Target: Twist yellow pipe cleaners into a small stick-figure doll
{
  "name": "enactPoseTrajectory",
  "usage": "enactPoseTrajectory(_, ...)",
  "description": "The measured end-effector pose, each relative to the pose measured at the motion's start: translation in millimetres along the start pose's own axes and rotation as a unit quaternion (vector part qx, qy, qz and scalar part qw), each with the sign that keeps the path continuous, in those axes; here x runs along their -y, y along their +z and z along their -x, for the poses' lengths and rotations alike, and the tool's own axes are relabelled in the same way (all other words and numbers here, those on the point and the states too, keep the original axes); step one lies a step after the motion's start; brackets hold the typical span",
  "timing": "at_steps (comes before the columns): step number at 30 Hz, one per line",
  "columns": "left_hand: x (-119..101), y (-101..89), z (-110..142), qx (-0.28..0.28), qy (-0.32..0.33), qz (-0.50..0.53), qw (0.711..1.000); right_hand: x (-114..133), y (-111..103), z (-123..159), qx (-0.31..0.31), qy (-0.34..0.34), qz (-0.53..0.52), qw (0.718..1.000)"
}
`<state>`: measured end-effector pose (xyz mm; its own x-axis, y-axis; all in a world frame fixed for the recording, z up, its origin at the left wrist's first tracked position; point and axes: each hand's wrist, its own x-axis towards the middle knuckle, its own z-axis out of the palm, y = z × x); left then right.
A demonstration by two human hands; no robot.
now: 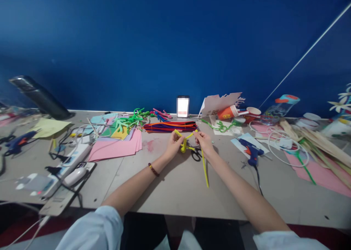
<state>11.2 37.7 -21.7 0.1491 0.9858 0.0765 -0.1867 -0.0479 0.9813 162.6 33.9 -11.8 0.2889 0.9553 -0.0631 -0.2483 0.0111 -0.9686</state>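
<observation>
My left hand (174, 144) and my right hand (203, 141) are both closed on a bent yellow pipe cleaner (186, 140) above the grey table (175, 184). Its twisted part sits between my hands, and a long straight tail (204, 167) hangs down toward me from my right hand. Black scissors (196, 154) lie on the table just under my hands. A stack of red, orange and purple pipe cleaners (170, 126) lies just beyond them.
Pink and coloured paper sheets (116, 146) and green pipe cleaner shapes (131, 120) lie at the left. A white power strip (71, 161) and a blue glue gun (18, 141) are farther left. Another blue glue gun (251, 151), paper cups (229, 113) and wooden sticks (320, 142) lie at the right.
</observation>
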Motion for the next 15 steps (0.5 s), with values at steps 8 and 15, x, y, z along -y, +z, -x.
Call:
enactPoseTrajectory(8,-1,-12.5,-4,-0.091,0.318,-0.347,0.877,-3,7,9,-0.013,0.006,0.018,1.000)
enactPoseTrajectory(15,-8,-8.4,7,0.057,0.325,-0.396,0.857,-5,11,15,0.032,-0.002,0.014,0.999)
